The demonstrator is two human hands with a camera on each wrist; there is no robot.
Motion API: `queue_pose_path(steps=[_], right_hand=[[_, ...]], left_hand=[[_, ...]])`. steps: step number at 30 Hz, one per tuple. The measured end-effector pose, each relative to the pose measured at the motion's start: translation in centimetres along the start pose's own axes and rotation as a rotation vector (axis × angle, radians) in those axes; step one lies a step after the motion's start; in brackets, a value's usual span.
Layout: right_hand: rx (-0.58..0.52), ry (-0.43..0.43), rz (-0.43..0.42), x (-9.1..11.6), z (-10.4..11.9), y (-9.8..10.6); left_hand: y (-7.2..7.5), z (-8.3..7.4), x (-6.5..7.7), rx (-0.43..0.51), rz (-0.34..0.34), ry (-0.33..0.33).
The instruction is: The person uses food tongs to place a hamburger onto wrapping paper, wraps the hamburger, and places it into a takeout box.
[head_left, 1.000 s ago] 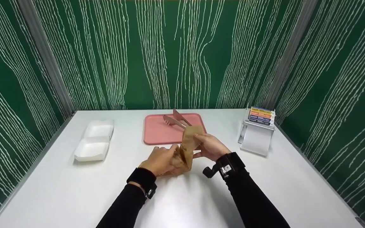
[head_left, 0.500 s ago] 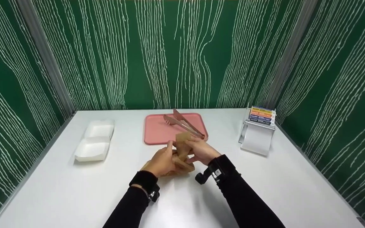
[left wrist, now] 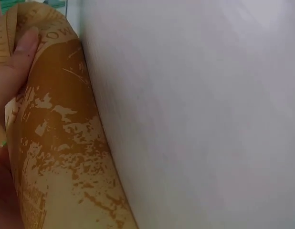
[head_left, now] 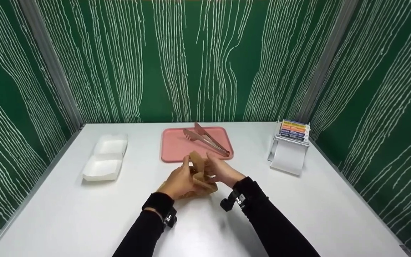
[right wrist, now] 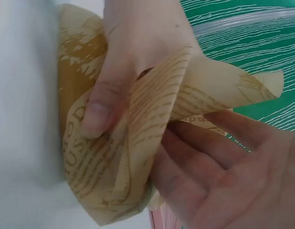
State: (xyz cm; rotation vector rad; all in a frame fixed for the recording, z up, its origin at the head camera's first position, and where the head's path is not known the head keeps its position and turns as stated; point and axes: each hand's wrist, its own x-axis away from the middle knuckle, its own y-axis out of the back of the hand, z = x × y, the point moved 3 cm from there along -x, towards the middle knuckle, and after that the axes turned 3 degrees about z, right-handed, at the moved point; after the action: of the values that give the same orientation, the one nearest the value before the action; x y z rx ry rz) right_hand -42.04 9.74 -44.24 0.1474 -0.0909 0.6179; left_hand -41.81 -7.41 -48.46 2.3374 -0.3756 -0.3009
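Both hands are on a brown printed sheet of wrapping paper (head_left: pixel 205 185), folded into a bundle low over the table; whatever lies inside is hidden. My left hand (head_left: pixel 179 181) grips the bundle from the left, its thumb pressing on the folded paper in the right wrist view. Darker brown patches mark the paper's outer side (left wrist: pixel 57 114) in the left wrist view. On the right, my right hand (head_left: pixel 223 172) lies against an upstanding flap (right wrist: pixel 157 114), its fingers (right wrist: pixel 200 157) fairly straight and touching the paper from behind.
Behind the hands lies a pink tray (head_left: pixel 173 153) with metal tongs (head_left: pixel 211 142) on it. An opened white takeaway box (head_left: pixel 102 167) stands at the left. A paper-roll holder (head_left: pixel 289 157) with several colourful small boxes (head_left: pixel 294 130) on top stands at the right.
My right hand has moved left and down, bringing the tall paper flap lower towards the left hand. More of the tongs shows. My left hand keeps its hold on the bundle.
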Motion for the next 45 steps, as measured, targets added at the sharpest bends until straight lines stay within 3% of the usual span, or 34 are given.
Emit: queue_pose_path(steps=[6, 10, 12, 14, 19, 21, 23, 25, 28, 30, 33, 38, 41, 45], right_hand=[[0.115, 0.041, -0.044, -0.2, -0.9, -0.1], [0.182, 0.053, -0.1, 0.1, -1.0, -0.2], [0.233, 0.061, -0.121, 0.3, -0.9, -0.2], [0.278, 0.065, -0.133, 0.3, -0.7, -0.2], [0.275, 0.057, -0.155, 0.4, -0.7, -0.2], [0.267, 0.067, -0.166, 0.4, -0.7, -0.4], [0.287, 0.085, -0.167, 0.3, -0.7, -0.6], [0.338, 0.11, -0.178, 0.1, -0.6, -0.8], [0.46, 0.148, -0.211, -0.2, -0.3, -1.2], [0.543, 0.158, -0.242, -0.3, -0.1, -1.4], [0.631, 0.177, -0.256, -0.4, 0.1, -1.9], [0.681, 0.212, -0.224, -0.3, 0.3, -2.3], [0.667, 0.213, -0.208, -0.3, 0.4, -2.2], [0.609, 0.213, -0.206, -0.4, 0.2, -1.6]], left_hand=[[0.4, 0.0, 0.4, 0.029, 0.006, -0.056], [1.0, -0.2, 0.9, 0.121, 0.054, -0.076], [2.0, -0.8, 1.3, 0.137, 0.058, -0.053], [3.1, -1.4, 1.7, 0.175, 0.046, 0.019], [6.1, -2.6, 1.8, 0.105, -0.202, 0.154], [6.6, -2.7, 1.5, 0.039, -0.258, 0.196], [6.5, -2.8, 1.4, 0.012, -0.239, 0.257], [6.1, -3.0, 1.2, 0.033, -0.168, 0.323], [5.4, -3.7, 0.6, 0.071, -0.117, 0.356], [5.1, -4.2, 0.1, 0.062, -0.125, 0.329], [4.7, -4.6, -0.5, 0.017, -0.189, 0.278], [4.6, -4.2, -0.8, 0.001, -0.266, 0.253], [4.6, -3.3, -0.5, 0.052, -0.275, 0.253], [4.2, -1.6, 0.1, 0.2, -0.279, 0.308]])
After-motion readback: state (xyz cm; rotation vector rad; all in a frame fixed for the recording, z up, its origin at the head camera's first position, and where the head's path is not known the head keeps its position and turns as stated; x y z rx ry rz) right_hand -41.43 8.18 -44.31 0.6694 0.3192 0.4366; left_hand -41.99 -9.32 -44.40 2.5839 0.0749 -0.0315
